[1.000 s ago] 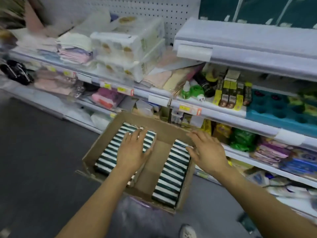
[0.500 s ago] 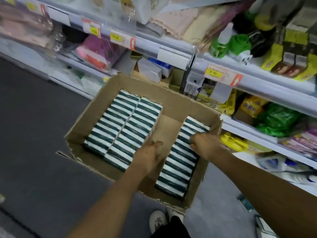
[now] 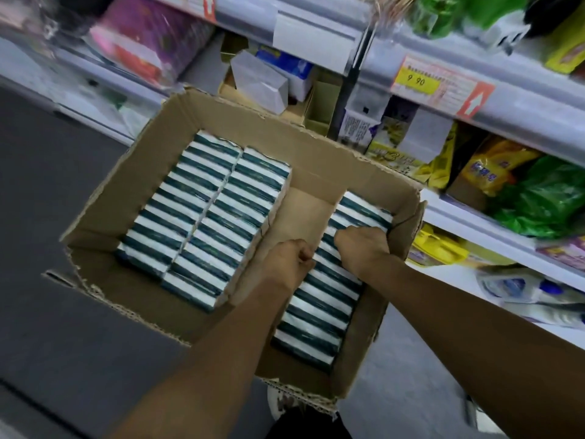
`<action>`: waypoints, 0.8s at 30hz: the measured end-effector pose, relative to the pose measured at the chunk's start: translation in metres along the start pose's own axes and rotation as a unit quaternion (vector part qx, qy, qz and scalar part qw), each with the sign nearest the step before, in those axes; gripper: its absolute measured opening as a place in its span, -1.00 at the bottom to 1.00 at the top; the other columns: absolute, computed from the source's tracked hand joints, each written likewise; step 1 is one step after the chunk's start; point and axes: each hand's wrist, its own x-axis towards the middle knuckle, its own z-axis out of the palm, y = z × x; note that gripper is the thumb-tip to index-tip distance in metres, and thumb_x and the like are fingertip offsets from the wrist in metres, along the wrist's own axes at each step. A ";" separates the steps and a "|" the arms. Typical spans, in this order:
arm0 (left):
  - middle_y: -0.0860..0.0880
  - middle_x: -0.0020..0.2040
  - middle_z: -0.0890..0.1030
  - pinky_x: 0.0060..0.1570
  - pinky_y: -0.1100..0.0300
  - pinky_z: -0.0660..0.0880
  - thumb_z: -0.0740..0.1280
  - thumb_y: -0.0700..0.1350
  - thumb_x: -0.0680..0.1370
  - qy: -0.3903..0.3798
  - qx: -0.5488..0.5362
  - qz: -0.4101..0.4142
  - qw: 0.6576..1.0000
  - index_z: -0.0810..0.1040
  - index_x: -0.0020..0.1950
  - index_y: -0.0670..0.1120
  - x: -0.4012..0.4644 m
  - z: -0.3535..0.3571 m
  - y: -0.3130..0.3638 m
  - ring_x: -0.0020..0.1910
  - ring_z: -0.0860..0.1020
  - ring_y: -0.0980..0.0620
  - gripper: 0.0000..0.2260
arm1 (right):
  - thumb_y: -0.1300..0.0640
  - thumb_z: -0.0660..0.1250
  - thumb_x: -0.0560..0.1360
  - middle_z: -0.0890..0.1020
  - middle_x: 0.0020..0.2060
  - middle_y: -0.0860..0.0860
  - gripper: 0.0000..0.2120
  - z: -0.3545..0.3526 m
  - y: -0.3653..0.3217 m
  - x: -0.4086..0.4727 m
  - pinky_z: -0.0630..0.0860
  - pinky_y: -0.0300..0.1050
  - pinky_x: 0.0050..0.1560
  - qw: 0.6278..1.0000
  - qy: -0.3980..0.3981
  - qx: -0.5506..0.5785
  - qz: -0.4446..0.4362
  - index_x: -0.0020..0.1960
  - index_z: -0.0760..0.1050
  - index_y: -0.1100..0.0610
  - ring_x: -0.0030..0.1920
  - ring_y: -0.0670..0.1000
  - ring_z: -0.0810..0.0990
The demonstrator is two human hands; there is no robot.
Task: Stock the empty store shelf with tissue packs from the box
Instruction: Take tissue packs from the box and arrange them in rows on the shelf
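Down in the open cardboard box (image 3: pixel 152 198), both hands are at the right-hand row of tissue packs (image 3: pixel 319 308); the packs stand on edge, white with dark green bands, packed tight from the near wall to the far wall; the left hand (image 3: pixel 286 264) curls in at the row's inner side, fingers tucked down against the packs; the right hand (image 3: pixel 361 248) curls over the row's outer side near the far right corner, gripping packs there; two more rows (image 3: pixel 205 217) fill the box's left half, flush together; between them and the right row runs a bare strip of cardboard floor, room enough for a wrist; the box rim is torn and ragged; stocked shelves (image 3: pixel 474 103) stand just beyond the far wall.
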 end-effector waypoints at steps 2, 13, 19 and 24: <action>0.07 -0.21 0.54 -0.15 0.26 0.37 0.39 -0.14 0.52 -0.004 -0.044 -0.047 0.998 0.66 -0.05 -0.07 0.007 0.001 -0.002 -0.19 0.48 0.12 -0.94 | 0.26 0.21 0.57 0.57 0.17 0.08 -0.80 0.000 -0.001 0.000 0.46 -0.07 0.07 1.000 0.004 -0.009 -0.001 0.18 0.47 0.13 0.18 0.12 0.55; 0.16 -0.32 0.54 -0.32 0.50 0.34 0.52 -0.20 0.41 -0.006 -0.204 -0.109 0.973 0.56 -0.32 0.01 0.008 0.014 -0.007 -0.31 0.49 0.16 -0.80 | 0.26 0.21 0.56 0.59 0.11 0.07 -0.90 0.009 0.002 0.000 0.37 -0.14 -0.11 1.000 0.016 0.016 0.017 0.02 0.48 0.15 0.10 0.10 0.58; 0.21 -0.36 0.56 -0.18 0.23 0.51 0.50 -0.24 0.38 0.009 -0.229 -0.069 0.971 0.54 -0.43 0.09 0.000 0.005 -0.002 -0.31 0.52 0.19 -0.70 | 0.24 0.28 0.51 0.59 0.08 0.03 -0.92 0.010 0.015 0.002 0.30 -0.17 -0.17 0.996 0.042 0.077 0.002 -0.05 0.51 0.10 0.11 0.08 0.55; 0.18 0.09 0.57 0.01 0.58 0.35 0.41 -0.29 0.52 -0.019 -0.240 0.003 0.971 0.54 -0.23 -0.14 -0.023 -0.025 -0.002 0.09 0.54 0.30 -0.85 | 0.21 0.17 0.57 0.43 -0.23 -0.05 -0.76 -0.010 0.037 -0.013 0.21 -0.16 -0.33 0.978 0.043 0.202 -0.020 -0.24 0.27 0.01 -0.12 0.08 0.42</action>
